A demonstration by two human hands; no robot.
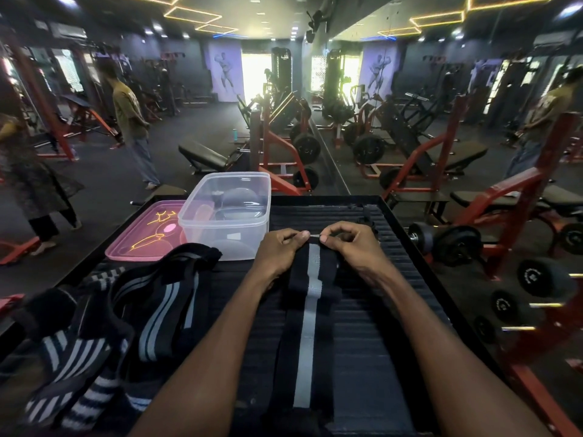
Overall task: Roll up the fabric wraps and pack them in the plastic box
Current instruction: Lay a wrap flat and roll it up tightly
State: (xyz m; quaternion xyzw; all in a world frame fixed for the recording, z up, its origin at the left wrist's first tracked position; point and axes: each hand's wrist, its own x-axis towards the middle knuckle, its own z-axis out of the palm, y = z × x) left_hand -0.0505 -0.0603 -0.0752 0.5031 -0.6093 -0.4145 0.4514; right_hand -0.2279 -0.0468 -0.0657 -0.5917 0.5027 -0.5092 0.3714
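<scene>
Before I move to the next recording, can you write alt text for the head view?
Both hands, left hand and right hand, pinch the far end of a black wrap with a grey stripe, laid flat on a black ribbed table. A clear plastic box, pink lid and more wraps lie to the left; gym machines behind.

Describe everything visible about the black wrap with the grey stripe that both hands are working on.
The black wrap is a long band of woven-looking fabric with one light grey stripe down its middle. It lies flat along the ribbed black table, running from the near edge away toward the clear plastic box. Its far end is folded or just starting to roll. The left hand and right hand pinch that end from either side, forearms flanking the strip. The near end runs out of view.
</scene>
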